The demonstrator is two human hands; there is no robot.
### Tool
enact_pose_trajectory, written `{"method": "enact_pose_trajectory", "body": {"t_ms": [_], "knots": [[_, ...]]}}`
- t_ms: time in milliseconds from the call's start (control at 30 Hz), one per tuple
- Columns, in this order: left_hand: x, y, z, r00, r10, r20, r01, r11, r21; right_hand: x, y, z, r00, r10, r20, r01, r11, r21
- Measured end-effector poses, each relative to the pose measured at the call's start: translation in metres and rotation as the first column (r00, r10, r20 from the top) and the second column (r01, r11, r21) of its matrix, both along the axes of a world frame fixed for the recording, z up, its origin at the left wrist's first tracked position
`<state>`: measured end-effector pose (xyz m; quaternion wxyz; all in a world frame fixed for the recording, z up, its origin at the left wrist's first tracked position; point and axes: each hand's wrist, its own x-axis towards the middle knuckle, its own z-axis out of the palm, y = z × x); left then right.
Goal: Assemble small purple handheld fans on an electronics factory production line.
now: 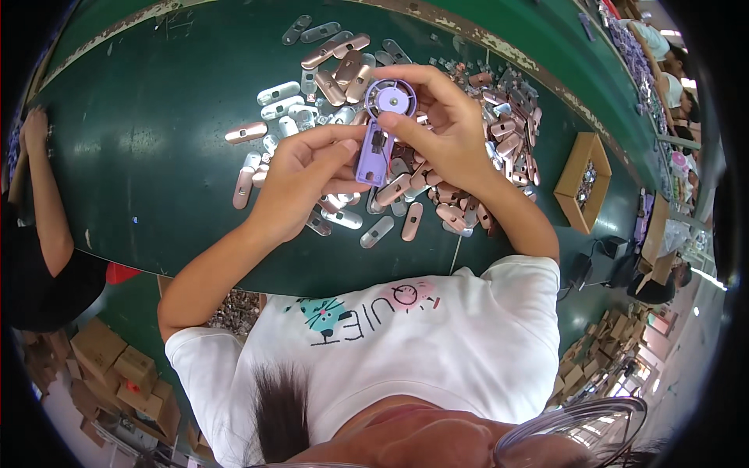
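A purple handheld fan body (374, 160) is held upright between my two hands above the green table. Its round head (392, 97) is a ring with a disc in the middle; below it, the handle lies exposed with a dark part inside. My right hand (445, 125) grips the head, with the thumb across its lower edge and the fingers behind the rim. My left hand (308, 171) pinches the handle from the left side. Beneath and around both hands lie many oblong cover plates, some rose-gold (246, 132), some silver (278, 93).
Right of the pile stands an open cardboard box (583, 183) with small metal parts. Black adapters and cables (597, 261) lie beyond it. A raised green ledge (499, 39) runs along the table's far side. Another person's arm (48, 195) rests at the left edge. Cardboard boxes (125, 370) are stacked lower left.
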<state>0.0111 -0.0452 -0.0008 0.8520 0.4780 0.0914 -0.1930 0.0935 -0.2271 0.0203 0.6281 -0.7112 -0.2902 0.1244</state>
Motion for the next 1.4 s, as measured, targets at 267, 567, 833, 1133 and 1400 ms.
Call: {"method": "enact_pose_trajectory", "body": {"t_ms": [267, 567, 833, 1133, 1400], "knots": [[-0.003, -0.003, 0.005, 0.999, -0.013, 0.044, 0.012, 1.000, 0.015, 0.001, 0.002, -0.010, 0.993, -0.027, 0.111, 0.035, 0.996, -0.076], [-0.004, -0.002, -0.002, 0.998, 0.012, 0.057, -0.014, 0.999, 0.035, 0.001, 0.003, -0.011, 1.000, -0.017, 0.016, 0.018, 0.999, -0.040], [-0.003, -0.001, -0.001, 0.998, 0.011, 0.060, -0.013, 0.999, 0.039, 0.001, 0.003, -0.015, 0.999, -0.012, 0.046, 0.015, 0.999, -0.052], [-0.009, -0.006, 0.003, 0.968, -0.011, 0.250, -0.077, 0.937, 0.341, 0.008, 0.001, -0.005, 0.865, 0.164, -0.474, -0.085, 0.979, 0.185], [-0.009, -0.006, -0.001, 0.836, 0.010, 0.549, -0.297, 0.848, 0.438, -0.006, 0.004, 0.010, 0.938, 0.123, -0.324, -0.071, 0.983, 0.169]]}}
